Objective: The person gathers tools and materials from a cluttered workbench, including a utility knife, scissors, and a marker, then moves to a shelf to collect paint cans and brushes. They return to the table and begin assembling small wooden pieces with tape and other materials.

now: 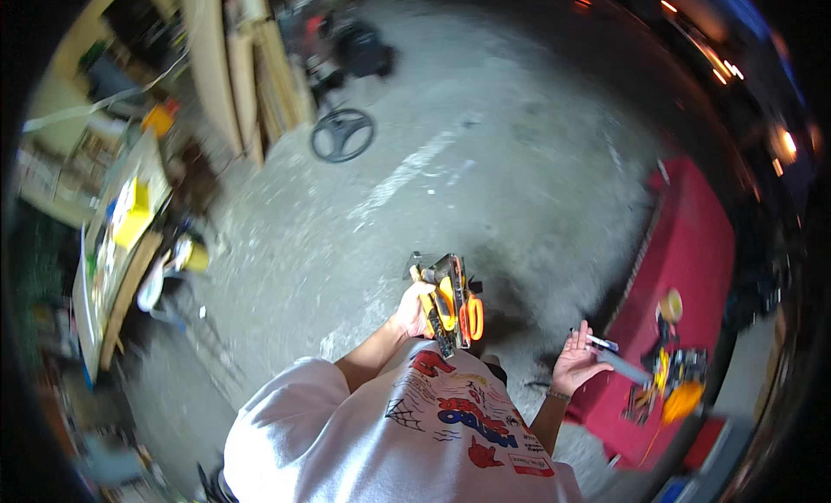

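bundle of hand tools [447,306] up in front of the shirt, over the floor: slim yellow plastic handles, dark metal parts, looped orange handles [474,318] on its right side. left hand [414,312] wrapped round the bundle's left side, holding it. right hand [574,366] palm up, fingers extended; slim pen [599,340] across the fingers, flat grey strip [625,368] by the thumb, can't tell if either is gripped. right hand sits just off the left edge of the red bench [686,213], smooth-looking cover. toward the bench's near end: round tan tape roll [672,306], rounded orange thing [683,403] by the near right corner, small tools blurred. floor [511,157] rough grey concrete, pale worn stripe. farther off: round black three-spoke steering wheel [343,135], long flat wooden boards [216,70]. left: worktable [97,308], boxy yellow container [132,214] near its right edge.
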Demonstrator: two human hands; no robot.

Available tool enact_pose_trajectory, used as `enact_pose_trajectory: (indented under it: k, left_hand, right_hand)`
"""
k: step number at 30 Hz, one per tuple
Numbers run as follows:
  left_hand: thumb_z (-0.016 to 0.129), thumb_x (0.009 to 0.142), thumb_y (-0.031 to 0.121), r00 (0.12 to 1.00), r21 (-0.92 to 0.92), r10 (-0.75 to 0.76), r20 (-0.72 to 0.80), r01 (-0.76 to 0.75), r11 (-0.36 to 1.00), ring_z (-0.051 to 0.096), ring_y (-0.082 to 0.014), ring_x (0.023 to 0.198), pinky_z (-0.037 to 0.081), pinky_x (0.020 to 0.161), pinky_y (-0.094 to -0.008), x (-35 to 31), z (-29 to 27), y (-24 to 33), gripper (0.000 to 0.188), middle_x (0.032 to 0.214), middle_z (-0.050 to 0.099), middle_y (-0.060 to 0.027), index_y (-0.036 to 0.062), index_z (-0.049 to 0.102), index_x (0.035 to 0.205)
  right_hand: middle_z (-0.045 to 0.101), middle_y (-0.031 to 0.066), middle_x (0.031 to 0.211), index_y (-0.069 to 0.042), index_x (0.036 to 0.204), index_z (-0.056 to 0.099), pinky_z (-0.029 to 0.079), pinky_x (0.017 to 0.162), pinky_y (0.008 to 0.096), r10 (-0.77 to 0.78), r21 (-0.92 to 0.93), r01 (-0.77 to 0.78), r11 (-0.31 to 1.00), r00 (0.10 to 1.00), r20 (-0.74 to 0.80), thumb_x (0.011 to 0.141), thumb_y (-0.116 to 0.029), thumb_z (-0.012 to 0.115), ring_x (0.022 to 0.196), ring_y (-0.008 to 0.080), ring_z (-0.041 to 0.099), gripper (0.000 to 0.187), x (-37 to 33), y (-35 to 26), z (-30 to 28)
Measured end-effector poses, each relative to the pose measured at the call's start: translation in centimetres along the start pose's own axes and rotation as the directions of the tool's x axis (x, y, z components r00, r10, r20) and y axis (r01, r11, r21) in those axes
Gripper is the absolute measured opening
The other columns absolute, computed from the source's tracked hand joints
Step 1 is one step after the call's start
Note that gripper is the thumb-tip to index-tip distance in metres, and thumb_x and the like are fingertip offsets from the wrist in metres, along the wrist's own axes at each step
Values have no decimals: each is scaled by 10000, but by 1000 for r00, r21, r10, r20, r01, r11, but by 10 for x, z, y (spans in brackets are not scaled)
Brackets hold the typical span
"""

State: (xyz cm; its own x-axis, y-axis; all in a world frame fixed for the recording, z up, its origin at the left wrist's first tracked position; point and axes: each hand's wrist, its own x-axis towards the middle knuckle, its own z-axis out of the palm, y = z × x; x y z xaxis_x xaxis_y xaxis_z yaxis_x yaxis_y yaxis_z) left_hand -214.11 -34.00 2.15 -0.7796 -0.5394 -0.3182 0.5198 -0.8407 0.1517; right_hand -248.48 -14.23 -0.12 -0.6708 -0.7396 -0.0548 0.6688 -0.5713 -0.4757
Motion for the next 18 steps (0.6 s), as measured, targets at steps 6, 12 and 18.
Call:
enact_pose_trajectory:
  k: [6, 12, 18]
  left_hand:
    - [574, 816, 270, 933, -185, 340, -113, -356, 916, 639, -388, 1088, 520, 975, -508, -33, -50, 93, 554, 1210, 630, -255, -34, 540, 1277]
    - [599, 797, 272, 679, -221, 651, -340, -730, 646, 650, -384, 1050, 530, 956, -511, -67, -96, 166, 578, 1189, 643, -236, -30, 535, 1285]
    - [612, 788, 302, 339, -147, 791, -510, -940, 308, 653, -386, 1022, 538, 931, -514, -108, -111, 251, 605, 1198, 636, -229, -8, 527, 1301]
  right_hand:
    - [673, 231, 1187, -35, 1119, 588, 541, 765, 320, 318, -678, -372, 634, 925, -210, 1041, -465, 457, 796, 238, 690, 457, 114, 117, 8]
    - [682, 95, 754, -45, 1130, 586, 503, 625, 279, 596, -876, -435, 208, 767, -239, 1024, -572, 400, 620, 164, 632, 569, 211, 254, 72]
    - [640, 48, 705, -39, 884, 678, 478, 518, 299, 843, -950, 281, -139, 536, 35, 1028, -476, 448, 555, 165, 592, 514, 332, 470, 141]
